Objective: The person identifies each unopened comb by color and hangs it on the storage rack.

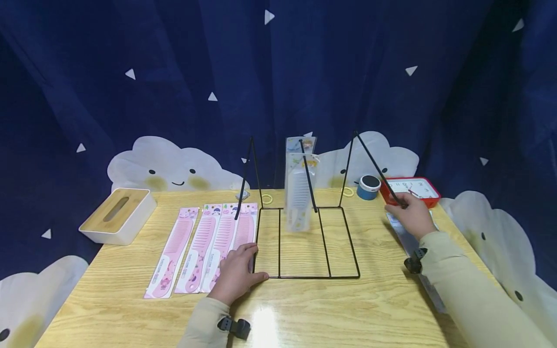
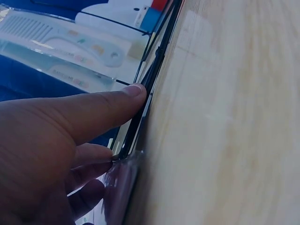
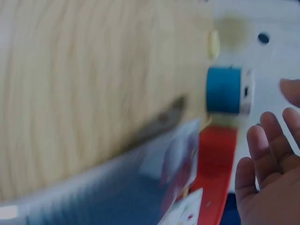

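Observation:
A black wire rack (image 1: pixel 304 277) stands on the table with three long prongs. Two clear-packaged pale combs (image 1: pixel 299 193) hang from its middle prong. My left hand (image 1: pixel 238 275) holds the rack's front left corner; in the left wrist view the thumb (image 2: pixel 108 105) lies against the wire. Several pink combs (image 1: pixel 209 246) in packets lie left of the rack, partly behind that hand. My right hand (image 1: pixel 411 212) is by the tip of the right prong, above packaged combs (image 1: pixel 402 234). In the right wrist view its fingers (image 3: pixel 272 145) are loosely extended, holding nothing visible.
A white tissue box (image 1: pixel 117 217) with a wooden lid sits at the left. At the back right are a blue round speaker (image 1: pixel 369 187) and a red-framed clock (image 1: pixel 413 188). Yellow rings (image 1: pixel 267 198) lie behind the rack, before a dark blue curtain (image 1: pixel 191 67).

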### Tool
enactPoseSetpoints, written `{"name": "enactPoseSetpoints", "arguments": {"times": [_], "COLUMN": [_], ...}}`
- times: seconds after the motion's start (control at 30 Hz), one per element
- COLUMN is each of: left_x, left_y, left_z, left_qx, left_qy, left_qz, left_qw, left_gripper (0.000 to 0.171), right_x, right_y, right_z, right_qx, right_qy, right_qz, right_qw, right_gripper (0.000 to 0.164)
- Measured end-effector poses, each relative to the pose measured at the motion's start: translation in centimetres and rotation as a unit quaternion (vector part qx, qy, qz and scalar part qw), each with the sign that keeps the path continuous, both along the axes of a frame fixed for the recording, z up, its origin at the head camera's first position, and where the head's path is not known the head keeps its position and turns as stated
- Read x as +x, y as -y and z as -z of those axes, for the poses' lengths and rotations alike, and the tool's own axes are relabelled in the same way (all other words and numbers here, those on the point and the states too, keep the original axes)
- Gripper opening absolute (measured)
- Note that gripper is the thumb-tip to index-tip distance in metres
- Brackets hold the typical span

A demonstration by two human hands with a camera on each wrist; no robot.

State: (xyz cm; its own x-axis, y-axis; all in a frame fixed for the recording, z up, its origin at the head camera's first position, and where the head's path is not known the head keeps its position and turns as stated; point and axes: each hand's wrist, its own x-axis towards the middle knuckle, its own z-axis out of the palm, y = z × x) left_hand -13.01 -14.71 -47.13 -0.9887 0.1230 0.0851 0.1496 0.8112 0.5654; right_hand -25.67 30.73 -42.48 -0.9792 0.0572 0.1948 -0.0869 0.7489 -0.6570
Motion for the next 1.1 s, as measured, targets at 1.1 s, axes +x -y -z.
{"name": "enactPoseSetpoints", "arguments": {"times": [1.1], "left_x": [0.0], "left_y": [0.0], "left_z": [0.0], "left_qx": [-0.003], "left_qy": [0.002], "left_qz": [-0.003], "left_qw": [1.0], "left_gripper": [0.076], "right_x": [0.7], "right_y": [-2.5], "right_z": [1.7], "right_qx": [0.104], "right_qy": [0.089], "right_qz": [0.0], "right_qw": [0.991], "right_gripper": [0.029]}}
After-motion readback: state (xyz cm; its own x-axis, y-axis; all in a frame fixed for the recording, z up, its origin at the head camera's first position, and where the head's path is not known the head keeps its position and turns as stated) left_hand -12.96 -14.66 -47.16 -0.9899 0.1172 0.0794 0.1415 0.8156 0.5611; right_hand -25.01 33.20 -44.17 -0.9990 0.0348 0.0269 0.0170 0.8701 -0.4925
